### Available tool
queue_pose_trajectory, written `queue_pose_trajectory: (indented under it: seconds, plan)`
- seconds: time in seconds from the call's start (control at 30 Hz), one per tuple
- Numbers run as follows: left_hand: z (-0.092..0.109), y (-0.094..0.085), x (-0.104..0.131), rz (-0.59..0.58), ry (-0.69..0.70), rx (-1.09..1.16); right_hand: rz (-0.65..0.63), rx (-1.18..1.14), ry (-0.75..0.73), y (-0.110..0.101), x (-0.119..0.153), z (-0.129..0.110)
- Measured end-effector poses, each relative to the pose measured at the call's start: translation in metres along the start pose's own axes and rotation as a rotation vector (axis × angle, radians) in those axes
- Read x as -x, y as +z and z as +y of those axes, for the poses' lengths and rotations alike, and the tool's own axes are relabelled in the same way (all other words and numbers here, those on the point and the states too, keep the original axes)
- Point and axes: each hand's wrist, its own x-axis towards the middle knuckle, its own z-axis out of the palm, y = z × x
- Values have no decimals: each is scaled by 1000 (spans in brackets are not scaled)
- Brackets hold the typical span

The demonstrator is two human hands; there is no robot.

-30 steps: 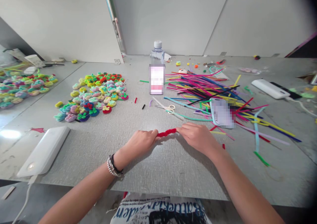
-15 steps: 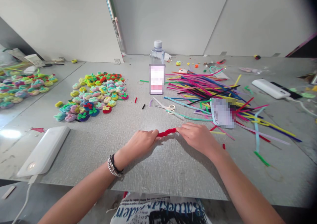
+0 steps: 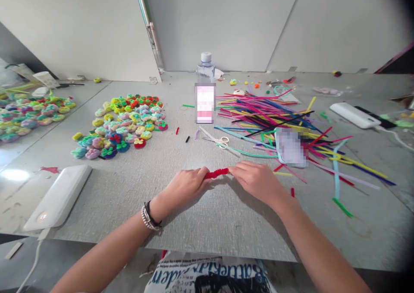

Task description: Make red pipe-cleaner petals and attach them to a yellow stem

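A red fuzzy pipe cleaner [image 3: 216, 173], coiled or twisted thick, stretches between my two hands just above the grey table. My left hand [image 3: 190, 181] pinches its left end; a bracelet and a dark band circle that wrist. At the other end, the fingers of my right hand [image 3: 254, 178] are closed on it. Both ends of the piece are hidden in my fingers. Beyond my hands lie scissors [image 3: 221, 142] with pale handles. A loose heap of coloured pipe cleaners [image 3: 258, 111] spreads to the right, with a phone [image 3: 291, 147] lying on it.
Many small fuzzy flower-like pieces [image 3: 129, 120] are grouped at the left, with another group [image 3: 35, 116] farther left. A white power bank [image 3: 60, 196] with a cable lies near the front edge. A clear bottle [image 3: 206, 68] stands behind an upright phone [image 3: 205, 103]. Another white device [image 3: 354, 115] lies right.
The red pipe cleaner's visible stretch and both hands have shifted very slightly left. Both hands keep hold of it, and the other things stay where they were.
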Motion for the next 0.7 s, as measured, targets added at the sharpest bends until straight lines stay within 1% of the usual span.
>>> queue_pose_trajectory:
  seconds: [0.27, 0.4, 0.53, 0.7]
  plan:
    - [2, -1, 0, 36, 43, 97, -46, -94, 18, 4, -2, -10]
    - [1, 0, 0, 41, 50, 81, -66, -107, 45, 5, -1, -10]
    - [2, 1, 2, 63, 69, 67, -40, -107, 74, 8, -2, -11]
    - [4, 2, 3, 37, 66, 40, -65, -132, 34, 10, -3, -15]
